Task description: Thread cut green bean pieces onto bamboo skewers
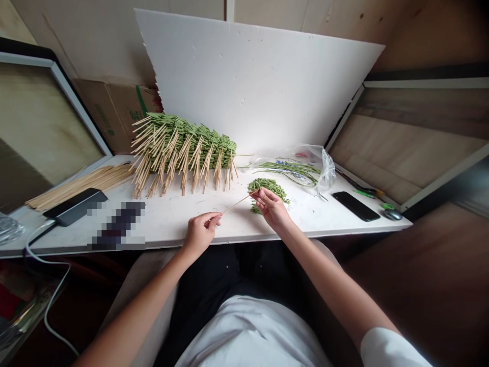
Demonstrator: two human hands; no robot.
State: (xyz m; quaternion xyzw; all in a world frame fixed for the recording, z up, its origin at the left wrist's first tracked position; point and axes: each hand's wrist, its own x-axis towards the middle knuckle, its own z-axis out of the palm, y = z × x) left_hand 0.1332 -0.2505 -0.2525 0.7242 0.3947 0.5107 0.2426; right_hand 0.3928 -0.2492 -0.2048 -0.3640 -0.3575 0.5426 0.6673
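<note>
My left hand is closed in a pinch on the near end of a thin bamboo skewer, which slants up to the right. My right hand is closed at the skewer's far tip, fingers pressed on a small green piece that I cannot make out clearly. Just behind that hand lies a small heap of cut green bean pieces on the white table. A big stack of finished green skewers lies at the back left of the table.
Bare skewers lie at the left beside a black power brick with a white cable. A plastic bag of long green beans, a black phone and scissors sit to the right. A white foam board stands behind.
</note>
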